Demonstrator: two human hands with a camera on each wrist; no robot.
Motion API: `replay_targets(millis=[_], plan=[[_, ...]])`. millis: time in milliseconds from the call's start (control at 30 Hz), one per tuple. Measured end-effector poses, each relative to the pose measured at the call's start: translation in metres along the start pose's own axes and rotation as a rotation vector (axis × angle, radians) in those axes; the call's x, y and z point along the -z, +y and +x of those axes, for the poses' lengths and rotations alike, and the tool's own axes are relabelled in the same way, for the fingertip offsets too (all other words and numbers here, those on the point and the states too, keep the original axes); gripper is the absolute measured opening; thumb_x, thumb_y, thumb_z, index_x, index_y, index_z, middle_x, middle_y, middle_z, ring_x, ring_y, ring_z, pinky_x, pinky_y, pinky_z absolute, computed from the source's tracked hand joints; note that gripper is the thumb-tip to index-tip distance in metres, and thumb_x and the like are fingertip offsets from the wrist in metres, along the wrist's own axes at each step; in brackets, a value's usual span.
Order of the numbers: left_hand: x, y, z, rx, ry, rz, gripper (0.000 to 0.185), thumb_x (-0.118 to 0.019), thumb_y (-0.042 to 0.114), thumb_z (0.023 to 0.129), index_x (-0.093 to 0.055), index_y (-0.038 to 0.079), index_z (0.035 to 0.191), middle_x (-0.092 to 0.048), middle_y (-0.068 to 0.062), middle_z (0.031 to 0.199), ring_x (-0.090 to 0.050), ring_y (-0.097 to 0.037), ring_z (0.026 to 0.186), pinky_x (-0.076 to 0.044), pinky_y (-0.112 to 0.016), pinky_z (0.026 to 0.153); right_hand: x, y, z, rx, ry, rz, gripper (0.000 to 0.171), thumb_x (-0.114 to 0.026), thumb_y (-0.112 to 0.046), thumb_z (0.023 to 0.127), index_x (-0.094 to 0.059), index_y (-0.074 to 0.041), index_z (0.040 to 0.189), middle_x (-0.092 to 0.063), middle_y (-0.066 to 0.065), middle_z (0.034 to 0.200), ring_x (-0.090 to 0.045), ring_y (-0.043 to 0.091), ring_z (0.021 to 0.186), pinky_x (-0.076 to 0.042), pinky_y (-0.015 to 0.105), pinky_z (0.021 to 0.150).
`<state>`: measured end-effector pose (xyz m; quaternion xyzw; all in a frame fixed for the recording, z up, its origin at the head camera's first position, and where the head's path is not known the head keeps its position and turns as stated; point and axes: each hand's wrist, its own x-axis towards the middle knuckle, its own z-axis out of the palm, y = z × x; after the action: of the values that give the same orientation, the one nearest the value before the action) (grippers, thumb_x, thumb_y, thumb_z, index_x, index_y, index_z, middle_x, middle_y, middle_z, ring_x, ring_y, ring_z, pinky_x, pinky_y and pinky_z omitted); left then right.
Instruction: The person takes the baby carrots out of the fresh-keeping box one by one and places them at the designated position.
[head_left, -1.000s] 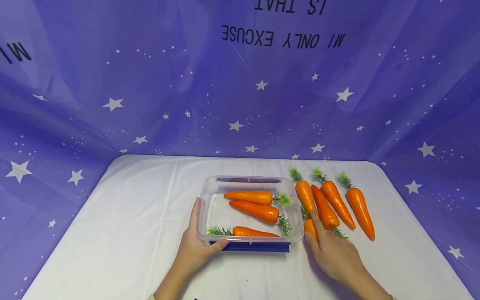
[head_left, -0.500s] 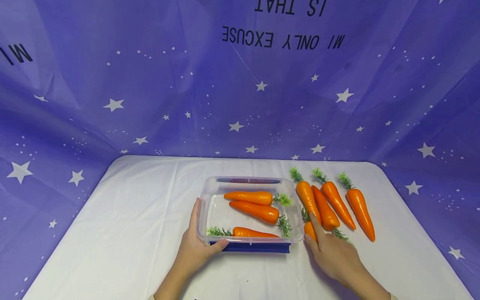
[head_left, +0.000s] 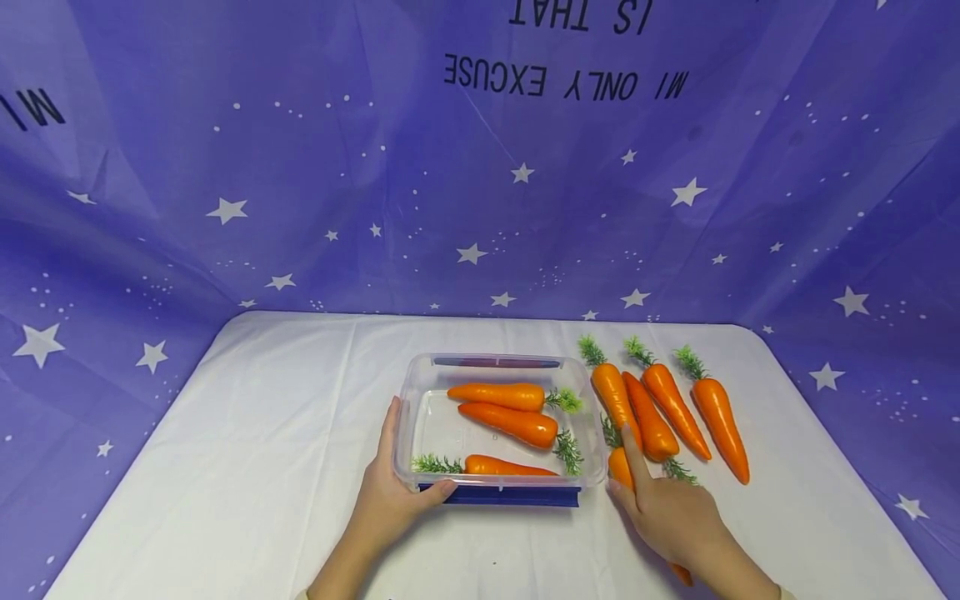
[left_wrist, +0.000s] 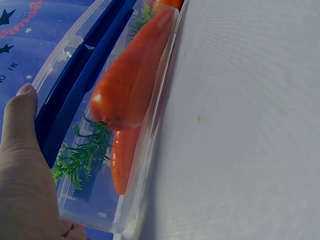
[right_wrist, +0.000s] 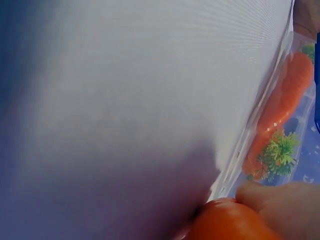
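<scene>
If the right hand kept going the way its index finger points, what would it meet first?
Probably the carrot lying second from the left outside the box: the right hand, gripping another carrot, points its index finger toward it. Depth is uncertain.

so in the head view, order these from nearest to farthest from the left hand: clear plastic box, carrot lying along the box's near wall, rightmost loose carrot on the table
1. Clear plastic box: the left hand grips its near left corner.
2. Orange carrot along the box's near wall: inside, just past the thumb.
3. Rightmost loose orange carrot: on the white table, far right.

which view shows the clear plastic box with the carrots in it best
The head view: the whole clear plastic box shows, three orange carrots inside, left hand gripping its corner. The left wrist view shows only one wall close up; the right wrist view, a blurred edge.
</scene>
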<state>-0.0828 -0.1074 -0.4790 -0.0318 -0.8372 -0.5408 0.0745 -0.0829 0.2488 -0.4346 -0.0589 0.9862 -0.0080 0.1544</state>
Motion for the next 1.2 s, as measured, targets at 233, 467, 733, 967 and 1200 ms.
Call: replay_targets(millis=[233, 467, 733, 967, 1200], plan=[[-0.001, -0.002, 0.0, 0.013, 0.015, 0.0, 0.125, -0.088, 0.041, 0.06, -0.003, 0.039, 0.151, -0.042, -0.01, 0.146, -0.055, -0.024, 0.116, -0.044, -0.048, 0.097, -0.004, 0.001, -0.001, 0.019, 0.037, 0.017, 0.089, -0.036, -0.064, 0.093, 0.015, -0.02, 0.151, -0.044, -0.004, 0.048, -0.044, 0.015, 0.045, -0.036, 0.031, 0.045], [-0.001, -0.003, -0.001, -0.01, 0.001, 0.003, 0.123, -0.087, 0.04, 0.062, -0.003, 0.035, 0.152, -0.041, -0.013, 0.147, -0.055, -0.027, 0.117, -0.043, -0.05, 0.097, -0.007, 0.0, -0.001, -0.014, 0.052, -0.044, 0.09, -0.039, -0.067, 0.089, 0.01, -0.024, 0.152, -0.043, -0.001, 0.047, -0.043, 0.016, 0.044, -0.035, 0.03, 0.043], [-0.001, -0.003, 0.0, -0.01, -0.001, 0.012, 0.123, -0.086, 0.041, 0.062, -0.002, 0.034, 0.152, -0.044, -0.015, 0.145, -0.055, -0.027, 0.115, -0.044, -0.05, 0.096, -0.009, 0.0, 0.0, -0.041, 0.04, -0.041, 0.087, -0.033, -0.07, 0.09, 0.01, -0.026, 0.152, -0.043, 0.001, 0.047, -0.043, 0.018, 0.044, -0.035, 0.031, 0.043], [-0.001, -0.004, 0.001, -0.014, 0.006, 0.021, 0.124, -0.087, 0.041, 0.061, -0.003, 0.032, 0.152, -0.042, -0.014, 0.145, -0.055, -0.029, 0.117, -0.044, -0.051, 0.096, -0.004, 0.002, 0.001, -0.083, -0.017, -0.028, 0.09, -0.026, -0.078, 0.085, 0.014, -0.031, 0.15, -0.053, 0.004, 0.056, -0.052, 0.021, 0.053, -0.039, 0.035, 0.046], [-0.001, 0.0, 0.0, 0.0, 0.011, -0.004, 0.125, -0.088, 0.041, 0.06, -0.003, 0.036, 0.152, -0.043, -0.011, 0.145, -0.055, -0.024, 0.116, -0.044, -0.048, 0.097, 0.004, 0.002, -0.004, -0.114, -0.041, -0.026, 0.092, -0.024, -0.082, 0.082, 0.018, -0.035, 0.148, -0.054, 0.003, 0.058, -0.05, 0.021, 0.051, -0.035, 0.033, 0.043]])
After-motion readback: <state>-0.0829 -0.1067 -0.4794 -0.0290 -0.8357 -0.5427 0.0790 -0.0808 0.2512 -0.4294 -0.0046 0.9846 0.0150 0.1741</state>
